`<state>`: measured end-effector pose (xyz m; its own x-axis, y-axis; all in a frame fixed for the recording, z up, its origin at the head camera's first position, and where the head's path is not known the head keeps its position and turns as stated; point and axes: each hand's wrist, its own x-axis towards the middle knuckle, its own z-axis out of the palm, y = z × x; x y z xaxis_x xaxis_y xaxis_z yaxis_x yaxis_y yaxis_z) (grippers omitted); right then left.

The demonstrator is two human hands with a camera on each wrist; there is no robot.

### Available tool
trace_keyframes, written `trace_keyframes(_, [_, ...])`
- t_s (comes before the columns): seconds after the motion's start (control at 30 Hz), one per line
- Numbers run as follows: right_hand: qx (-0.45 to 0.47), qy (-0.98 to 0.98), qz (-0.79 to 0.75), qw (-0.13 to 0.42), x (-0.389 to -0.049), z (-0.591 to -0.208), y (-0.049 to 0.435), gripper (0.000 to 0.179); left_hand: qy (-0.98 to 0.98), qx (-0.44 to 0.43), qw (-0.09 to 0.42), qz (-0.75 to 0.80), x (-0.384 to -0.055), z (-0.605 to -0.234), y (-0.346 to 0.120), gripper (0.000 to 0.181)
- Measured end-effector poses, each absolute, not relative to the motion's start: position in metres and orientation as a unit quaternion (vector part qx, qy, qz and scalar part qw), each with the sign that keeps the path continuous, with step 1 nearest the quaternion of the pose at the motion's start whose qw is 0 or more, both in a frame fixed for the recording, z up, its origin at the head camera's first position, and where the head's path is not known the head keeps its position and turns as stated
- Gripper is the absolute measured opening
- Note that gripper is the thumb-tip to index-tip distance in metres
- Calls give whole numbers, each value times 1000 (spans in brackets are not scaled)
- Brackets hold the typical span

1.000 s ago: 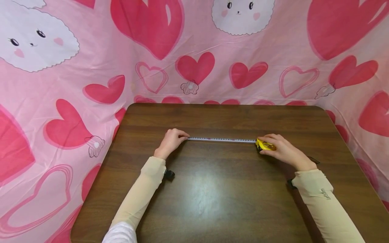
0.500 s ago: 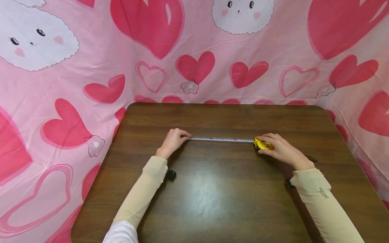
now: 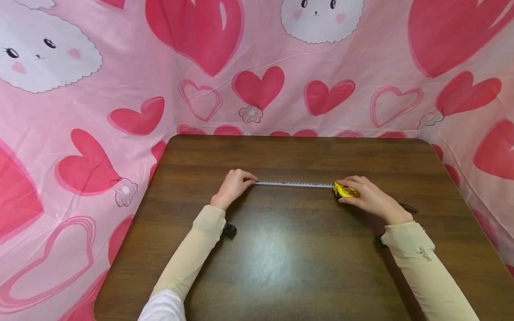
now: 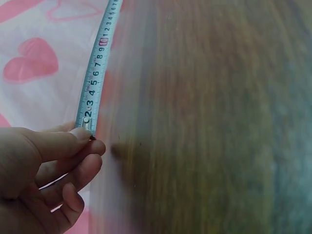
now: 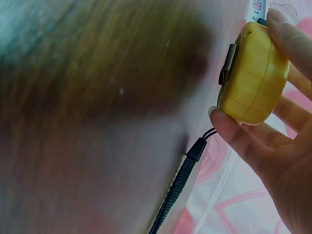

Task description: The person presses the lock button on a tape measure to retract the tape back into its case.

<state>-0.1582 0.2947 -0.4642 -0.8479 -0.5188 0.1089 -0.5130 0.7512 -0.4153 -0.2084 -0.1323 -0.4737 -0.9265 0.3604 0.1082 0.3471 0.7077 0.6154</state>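
A yellow tape measure (image 3: 345, 191) is gripped in my right hand (image 3: 371, 198), fingers and thumb on either side of its case. Its white blade (image 3: 295, 183) runs left, drawn out straight across the far half of the table. My left hand (image 3: 233, 187) pinches the blade's end between thumb and fingertip. In the left wrist view the metal end hook (image 4: 87, 122) shows right at the thumb, with the printed numbers rising away from it. A dark wrist strap (image 5: 178, 185) hangs from the case in the right wrist view.
The brown wooden table (image 3: 273, 263) has rounded far corners. A pink cloth (image 3: 329, 58) printed with hearts hangs behind it and along both sides. A small black camera (image 3: 230, 230) sits at the left wrist.
The hands have come closer together, the left moving right and the right slightly left. The stretch of blade showing between them is shorter.
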Motion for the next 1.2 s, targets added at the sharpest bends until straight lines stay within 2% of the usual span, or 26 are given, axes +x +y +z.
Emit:
trace_keyframes(0.43, [-263,939,-218,33,-157,-460,287,60,924,196,13,327,-205,-470,-122,15])
trace_keyframes(1.2, [-267,938,-218,28,-157,-459,276,58,920,208,15,333,-204,-473,-109,14])
